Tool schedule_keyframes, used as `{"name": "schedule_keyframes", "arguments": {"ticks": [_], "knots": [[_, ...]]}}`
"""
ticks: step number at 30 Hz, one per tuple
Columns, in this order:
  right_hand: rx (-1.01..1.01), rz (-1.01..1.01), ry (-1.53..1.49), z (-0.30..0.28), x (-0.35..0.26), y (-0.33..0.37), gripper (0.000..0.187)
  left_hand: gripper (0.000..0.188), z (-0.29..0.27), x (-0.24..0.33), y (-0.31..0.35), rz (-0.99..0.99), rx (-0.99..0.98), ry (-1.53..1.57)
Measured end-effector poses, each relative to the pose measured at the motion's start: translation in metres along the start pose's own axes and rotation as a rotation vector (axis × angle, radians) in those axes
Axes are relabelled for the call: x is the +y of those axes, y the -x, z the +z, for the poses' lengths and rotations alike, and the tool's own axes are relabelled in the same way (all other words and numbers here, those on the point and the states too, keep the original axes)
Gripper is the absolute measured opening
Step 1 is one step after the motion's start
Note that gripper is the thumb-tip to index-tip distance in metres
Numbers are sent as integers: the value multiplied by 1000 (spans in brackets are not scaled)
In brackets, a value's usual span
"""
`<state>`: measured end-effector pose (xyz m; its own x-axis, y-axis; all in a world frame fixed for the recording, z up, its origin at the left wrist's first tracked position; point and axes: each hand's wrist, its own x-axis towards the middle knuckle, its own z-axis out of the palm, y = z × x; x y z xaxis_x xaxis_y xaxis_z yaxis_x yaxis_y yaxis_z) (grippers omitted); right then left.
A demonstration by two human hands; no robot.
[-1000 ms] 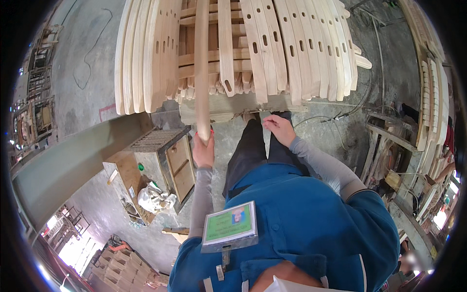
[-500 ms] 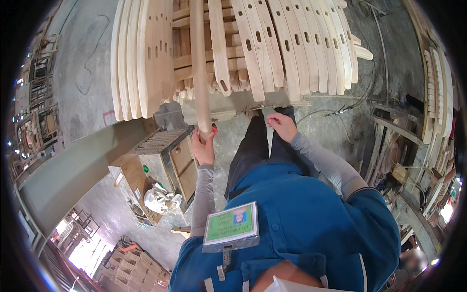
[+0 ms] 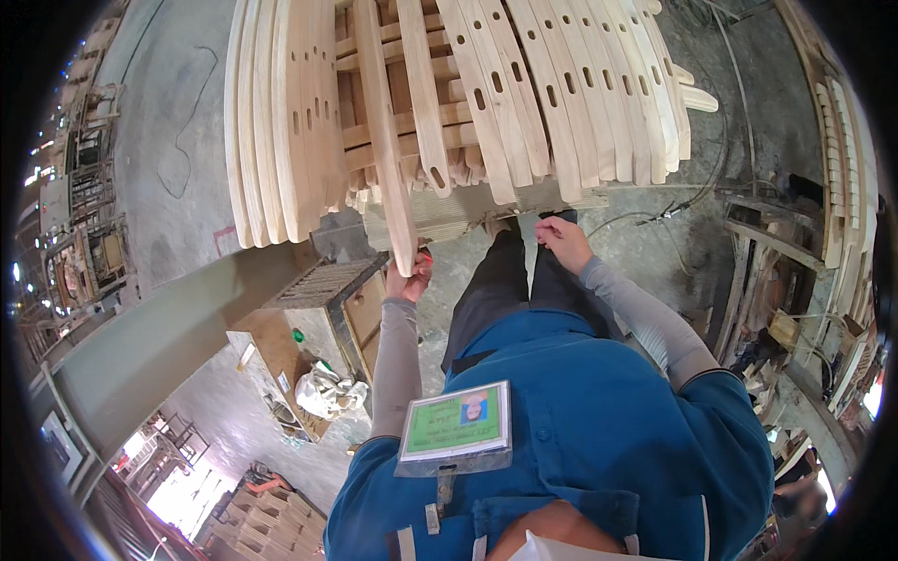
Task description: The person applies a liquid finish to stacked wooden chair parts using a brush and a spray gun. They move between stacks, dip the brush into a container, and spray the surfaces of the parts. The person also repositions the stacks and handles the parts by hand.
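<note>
My left hand (image 3: 408, 283) is closed round the near end of a long, pale wooden slat (image 3: 387, 154) with a rounded tip. The slat's far part lies over a stack of similar pieces. A small red thing (image 3: 427, 259) shows beside my left fingers; I cannot tell what it is. My right hand (image 3: 567, 243) hovers above my right leg, apart from the wood, with its fingers curled and pinched together. Whatever it may hold is hidden. Just right of the held slat lies a slotted wooden slat (image 3: 426, 103).
Rows of slotted wooden slats (image 3: 589, 103) and plain-edged slats (image 3: 281, 122) flank the middle. A wooden cabinet (image 3: 341, 299) stands beside my left forearm, near a crumpled white bag (image 3: 327, 391). A cable (image 3: 645, 220) runs along the floor at right, near a wooden rack (image 3: 776, 245).
The held slat has turned a little, and my left hand has shifted further beneath its tip. My right hand stays raised and pinched, slightly further right. The whole view has shifted slightly.
</note>
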<state>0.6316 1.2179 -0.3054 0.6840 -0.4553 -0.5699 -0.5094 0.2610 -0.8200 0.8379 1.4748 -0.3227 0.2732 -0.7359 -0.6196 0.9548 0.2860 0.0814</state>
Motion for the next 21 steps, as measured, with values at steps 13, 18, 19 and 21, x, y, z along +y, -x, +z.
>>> {"name": "schedule_keyframes", "arguments": {"ticks": [13,18,19,21], "knots": [[92,-49,96,-18,14,-11,18,69,63,-11,-15,799,474,-1822],[166,-56,170,-31,24,-12,19,61,62,45,-30,425,195,-986],[173,-75,181,-34,29,-15,20,59,64,54,-40,380,163,-948],[217,-93,205,-44,41,-17,20,56,86,60,-66,370,69,-987]]}}
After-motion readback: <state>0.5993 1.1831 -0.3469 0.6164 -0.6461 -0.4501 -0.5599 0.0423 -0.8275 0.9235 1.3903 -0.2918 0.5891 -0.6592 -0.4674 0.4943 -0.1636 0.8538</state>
